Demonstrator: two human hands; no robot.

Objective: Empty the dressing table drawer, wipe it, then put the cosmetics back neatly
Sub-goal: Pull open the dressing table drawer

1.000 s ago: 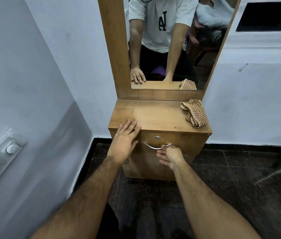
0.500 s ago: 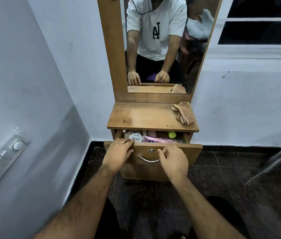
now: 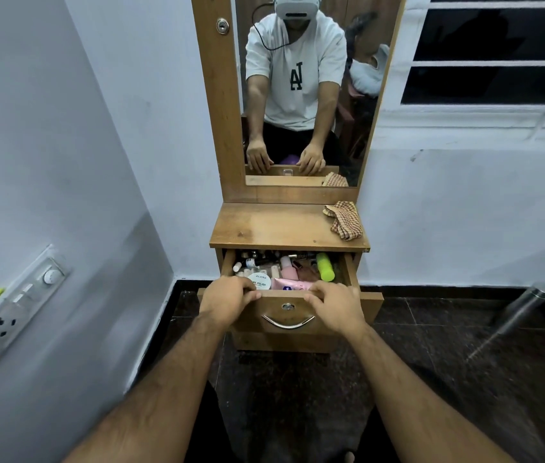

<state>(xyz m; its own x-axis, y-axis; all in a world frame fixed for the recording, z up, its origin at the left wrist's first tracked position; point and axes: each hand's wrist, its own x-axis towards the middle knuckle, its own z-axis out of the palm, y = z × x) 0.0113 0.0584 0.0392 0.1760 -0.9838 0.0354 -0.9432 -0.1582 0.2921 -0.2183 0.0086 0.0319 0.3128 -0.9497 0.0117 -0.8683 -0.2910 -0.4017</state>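
The wooden drawer of the dressing table stands pulled out, its metal handle on the front panel. My left hand and my right hand both grip the top edge of the drawer front, fingers curled over it. Inside lie several cosmetics: a round white nail polish remover tub, a pink pouch, a pink bottle, a neon green bottle and small dark tubes at the back. A checked cloth lies crumpled on the right of the table top.
A mirror rises behind the table top and reflects a person. A white wall with a switch panel is close on the left. A barred window sits upper right. Dark tiled floor lies below, with a metal post at right.
The drawer went from closed to pulled well out. My left hand left the table top and my right hand left the handle; both now hold the drawer front's upper edge.
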